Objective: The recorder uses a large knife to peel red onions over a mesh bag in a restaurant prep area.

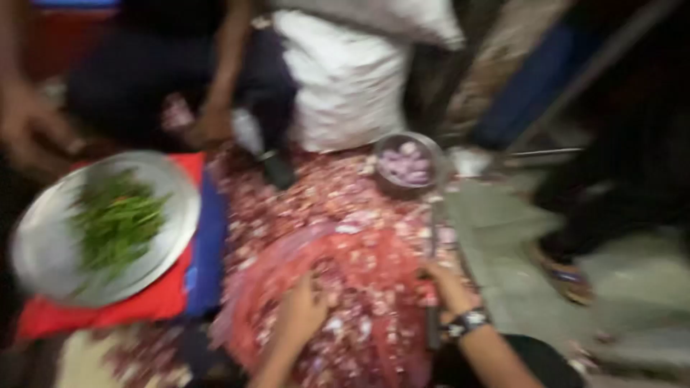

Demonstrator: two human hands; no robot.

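- Head view, blurred: the left hand (303, 305) lies fingers down in a heap of reddish onion peels (338, 244) on the floor; whether it grips any cannot be told.
- The right hand (447, 286), with a wristband (466, 321), rests at the heap's right edge; its grip is unclear.
- A bowl (408, 164) of peeled onions stands behind the heap.
- A tray (43, 237) of green beans sits to the left.
- Another person's hand (208, 128) works behind.
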